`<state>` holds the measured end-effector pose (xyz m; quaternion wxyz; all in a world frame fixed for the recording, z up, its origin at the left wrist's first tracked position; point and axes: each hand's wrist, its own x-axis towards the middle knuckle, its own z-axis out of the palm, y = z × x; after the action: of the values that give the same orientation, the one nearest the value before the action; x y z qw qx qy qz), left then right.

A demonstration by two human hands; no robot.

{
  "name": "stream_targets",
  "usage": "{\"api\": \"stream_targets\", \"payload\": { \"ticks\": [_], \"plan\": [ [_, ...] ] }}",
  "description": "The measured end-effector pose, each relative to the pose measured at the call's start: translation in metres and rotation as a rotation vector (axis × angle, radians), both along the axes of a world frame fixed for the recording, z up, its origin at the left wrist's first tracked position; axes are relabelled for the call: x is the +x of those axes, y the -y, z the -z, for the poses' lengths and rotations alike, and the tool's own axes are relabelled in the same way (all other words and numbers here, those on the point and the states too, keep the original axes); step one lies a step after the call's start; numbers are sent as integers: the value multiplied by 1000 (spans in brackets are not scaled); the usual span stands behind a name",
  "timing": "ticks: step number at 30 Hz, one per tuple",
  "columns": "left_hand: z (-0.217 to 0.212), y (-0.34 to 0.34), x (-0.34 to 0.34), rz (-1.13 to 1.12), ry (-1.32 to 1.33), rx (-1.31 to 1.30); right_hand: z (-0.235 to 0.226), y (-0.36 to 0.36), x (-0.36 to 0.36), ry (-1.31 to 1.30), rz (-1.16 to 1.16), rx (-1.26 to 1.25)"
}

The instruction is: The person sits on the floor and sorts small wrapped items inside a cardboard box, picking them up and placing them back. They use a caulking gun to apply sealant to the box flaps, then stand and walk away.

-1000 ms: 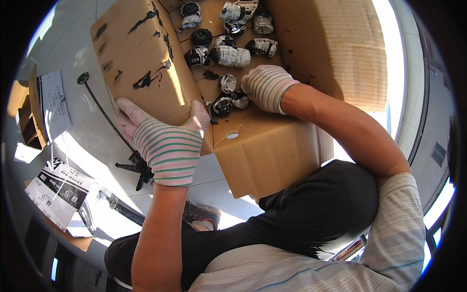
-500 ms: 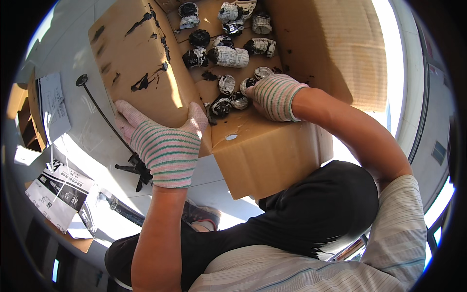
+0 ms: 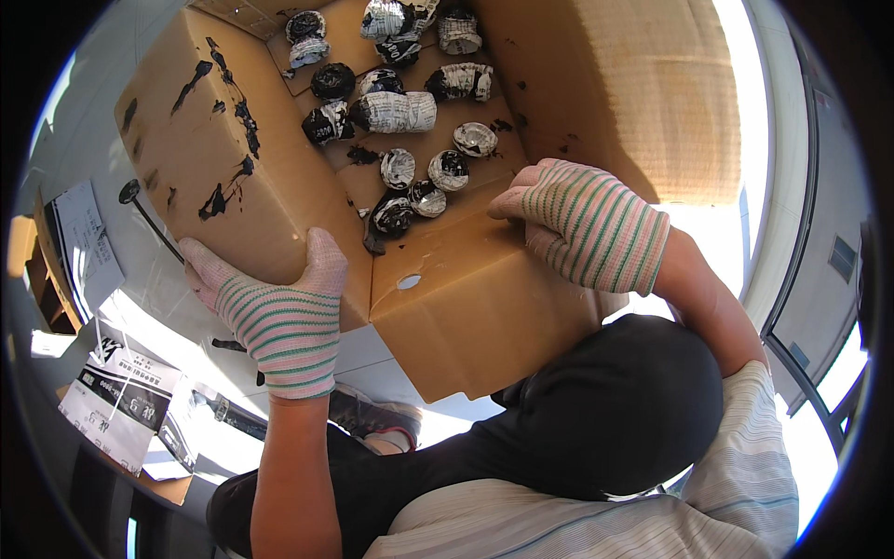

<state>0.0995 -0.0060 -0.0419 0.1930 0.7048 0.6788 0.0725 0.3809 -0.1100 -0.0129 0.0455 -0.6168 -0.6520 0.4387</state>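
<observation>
Pale floor lies below us, with a printed paper sheet at left. We hold a large brown cardboard box over our knees: our left hand grips its stained flap with fingers pressed together, our right hand rests with curled fingers on its near edge, beside small black-and-white wrapped bundles inside.

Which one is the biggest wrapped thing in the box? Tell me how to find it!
Look inside the big cardboard box that the two gloved hands hold. In the middle of its floor lies a wrapped bundle on its side. It is long like a roll and mostly pale, while the bundles around it are small, round and darker.
</observation>
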Motion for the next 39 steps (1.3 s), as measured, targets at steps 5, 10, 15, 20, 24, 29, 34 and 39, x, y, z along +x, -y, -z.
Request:
{"api": "stream_targets", "payload": {
  "ticks": [5, 10, 15, 20, 24, 29, 34, 39],
  "plan": [
    [5, 1, -6, 15, 41, 27, -4, 11, 0, 26, 39, 59],
    [6, 2, -4, 29, 41, 39, -2, -1, -1, 113, -18, -81],
    [3, 1, -1, -21, 53, 11, 11, -23, -6, 159, -52, -257],
    [2, 1, 0, -11, 68, 2, 9, -55, -15, 293, -246, -373],
    [5, 2, -4, -10, 94, 18, 22, -71, -27, 378, -312, -522],
    [6, 1, -3, 8, 55, 42, 49, -71, -31, 451, -324, -579],
    [6, 3, -1, 17, 58, 68, 54, -73, -37, 488, -355, -611],
    [6, 1, -2, -1, 86, 35, 60, -72, -36, 437, -341, -578]
  ]
}}
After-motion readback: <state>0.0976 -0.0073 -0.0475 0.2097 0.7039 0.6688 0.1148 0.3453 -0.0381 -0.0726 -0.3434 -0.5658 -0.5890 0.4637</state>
